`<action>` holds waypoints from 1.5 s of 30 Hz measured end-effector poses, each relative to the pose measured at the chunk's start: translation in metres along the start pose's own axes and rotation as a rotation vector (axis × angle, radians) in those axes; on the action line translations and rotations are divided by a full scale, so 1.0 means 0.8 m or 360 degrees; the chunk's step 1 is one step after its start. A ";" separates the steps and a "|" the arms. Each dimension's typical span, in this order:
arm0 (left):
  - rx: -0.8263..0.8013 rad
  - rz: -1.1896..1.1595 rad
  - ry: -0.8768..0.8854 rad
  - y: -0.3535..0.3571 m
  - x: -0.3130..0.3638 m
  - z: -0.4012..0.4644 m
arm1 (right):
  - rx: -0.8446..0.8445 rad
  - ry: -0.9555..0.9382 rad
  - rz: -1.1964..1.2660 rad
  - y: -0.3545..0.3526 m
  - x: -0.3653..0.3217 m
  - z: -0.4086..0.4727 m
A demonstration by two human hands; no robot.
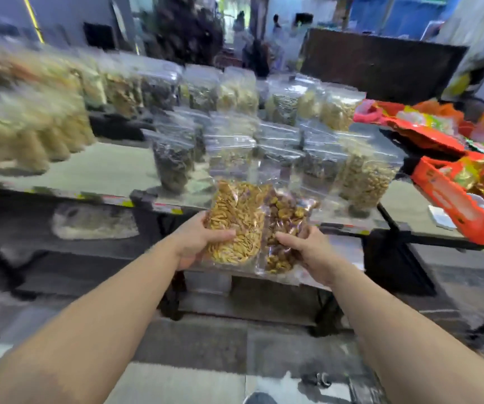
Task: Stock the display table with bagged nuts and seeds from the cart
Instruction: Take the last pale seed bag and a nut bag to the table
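I hold 2 bags at the centre of the frame, just in front of the near edge of the display table (112,167). My left hand (198,243) grips the bag of pale seeds (235,225), with the thumb curled over its front face and the fingers behind it. My right hand (307,250) grips the bag of brown nuts (283,228) in the same manner. Both bags stand with the long axis going up and away from me, toward the table, and their inner edges touch or overlap; I cannot tell which.

The row of standing bags (264,158) is directly above the 2 bags in the frame, so the way to go is straight forward, not sideways. In this row, the dark bag (173,164) stands left of centre and the bag of pale nuts (363,179) right of centre. I judge the left hand is nearer to the free grey surface at centre left, so the seed bag can go there more easily. The picture is blurred, therefore I cannot see an exact gap in the row.
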State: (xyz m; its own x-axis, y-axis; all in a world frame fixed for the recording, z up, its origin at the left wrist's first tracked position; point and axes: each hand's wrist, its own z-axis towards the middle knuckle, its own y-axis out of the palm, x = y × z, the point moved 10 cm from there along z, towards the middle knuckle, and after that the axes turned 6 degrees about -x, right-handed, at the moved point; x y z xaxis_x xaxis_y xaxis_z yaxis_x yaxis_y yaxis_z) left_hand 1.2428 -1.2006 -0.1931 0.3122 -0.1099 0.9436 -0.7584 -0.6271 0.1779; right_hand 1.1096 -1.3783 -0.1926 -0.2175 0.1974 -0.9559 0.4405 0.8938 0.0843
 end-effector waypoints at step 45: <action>0.0784 -0.0269 0.0127 -0.823 0.086 -0.037 | -0.0877 0.0004 -0.0313 0.748 -0.052 0.491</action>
State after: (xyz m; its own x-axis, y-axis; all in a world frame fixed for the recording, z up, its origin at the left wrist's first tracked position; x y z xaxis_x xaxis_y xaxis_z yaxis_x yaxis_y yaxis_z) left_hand 1.7469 -0.7725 -0.2370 0.3480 0.0710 0.9348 -0.3365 -0.9212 0.1953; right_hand 1.7243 -1.0097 -0.2128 -0.2515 0.0068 -0.9678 -0.1265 0.9912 0.0399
